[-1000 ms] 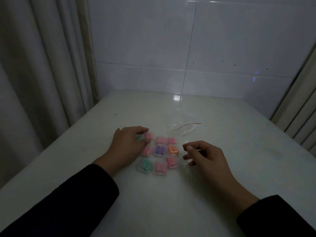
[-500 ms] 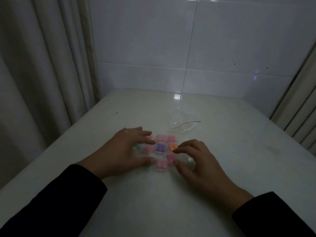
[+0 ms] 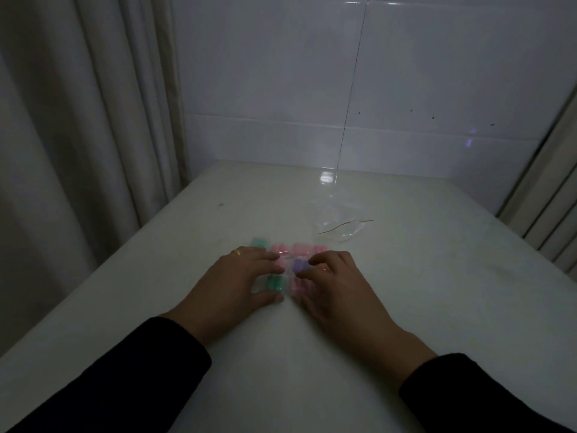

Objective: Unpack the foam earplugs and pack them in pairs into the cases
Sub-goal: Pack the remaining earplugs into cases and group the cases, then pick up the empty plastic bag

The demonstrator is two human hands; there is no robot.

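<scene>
Several small clear cases holding coloured foam earplugs lie in a tight cluster on the white table (image 3: 312, 354). I see a green pair (image 3: 274, 282), a purple pair (image 3: 299, 264), a pink pair (image 3: 299, 285), a row of pink pairs (image 3: 300, 248) behind, and a teal pair (image 3: 259, 242) at the far left. My left hand (image 3: 232, 284) presses against the cluster's left side, fingers spread. Against the right side rests my right hand (image 3: 335, 287), fingers curled over the cases there. Neither hand lifts a case. Some cases are hidden under the fingers.
A crumpled clear plastic bag (image 3: 342, 228) with a red strip lies behind and to the right of the cluster. A tiled wall closes the far end. Curtains hang along the left and right table edges.
Both hands have closed in on the cluster from either side. The cases now sit tighter together, and a teal case stands at the far left of the back row.
</scene>
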